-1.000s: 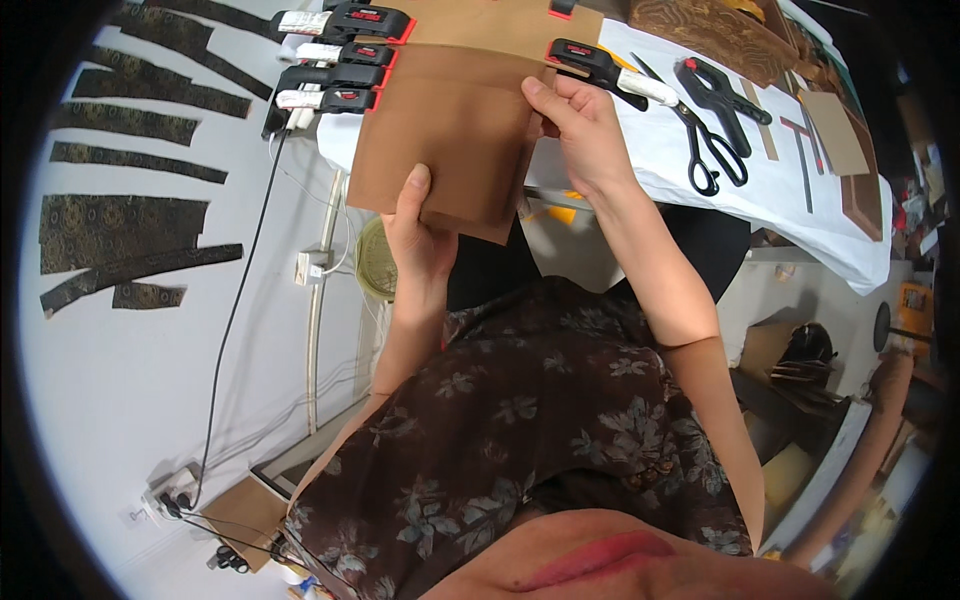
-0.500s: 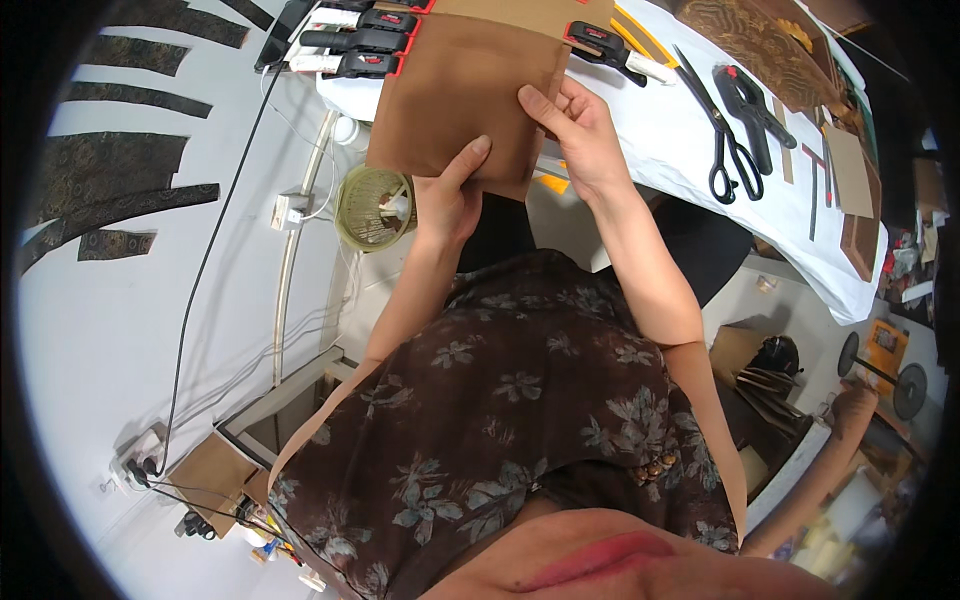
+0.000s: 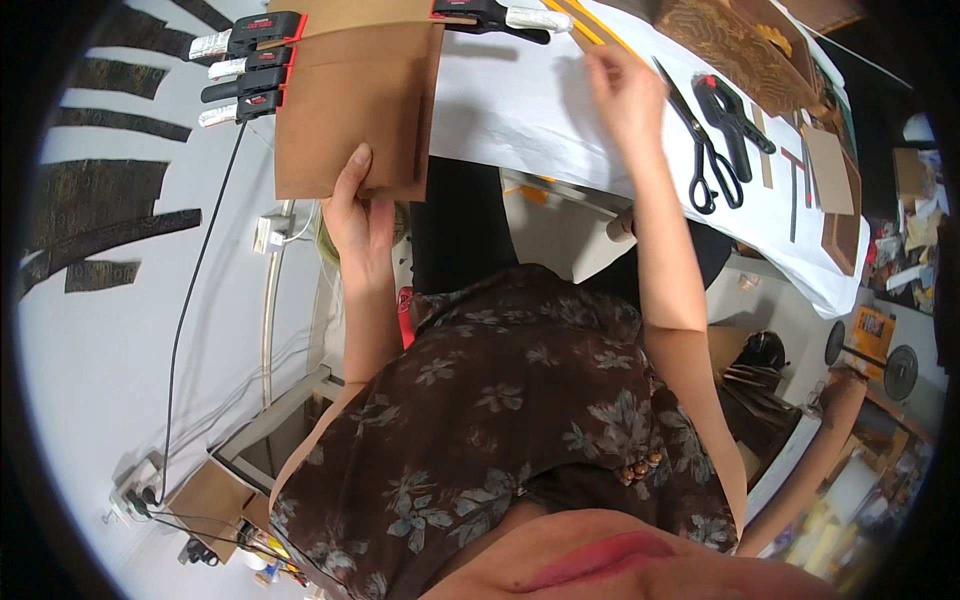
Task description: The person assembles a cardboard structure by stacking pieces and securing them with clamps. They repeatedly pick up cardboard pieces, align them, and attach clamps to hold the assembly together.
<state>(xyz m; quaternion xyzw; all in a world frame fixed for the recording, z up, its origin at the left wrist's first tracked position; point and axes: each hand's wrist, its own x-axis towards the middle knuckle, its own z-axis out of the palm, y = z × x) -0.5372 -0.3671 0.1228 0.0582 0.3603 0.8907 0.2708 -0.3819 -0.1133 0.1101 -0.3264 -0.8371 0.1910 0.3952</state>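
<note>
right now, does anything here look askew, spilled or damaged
No spill or damage stands out. The clamping looks uneven: several clamps bunch along the left edge of the brown panel, only one at its right.

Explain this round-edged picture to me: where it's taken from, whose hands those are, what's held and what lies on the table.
There's no machine here, just a person's two bare hands. A wide fisheye camera on that person's head looks down at them, so straight edges bend toward the rim. The left hand holds the near edge of a brown sheet, thumb on top. Black-and-red clamps grip the sheet's sides. The right hand is apart from the sheet, over the white-covered table; I can't tell whether it holds anything. Lying on that table are black-handled scissors, a black hand clamp and a tan card.
</note>
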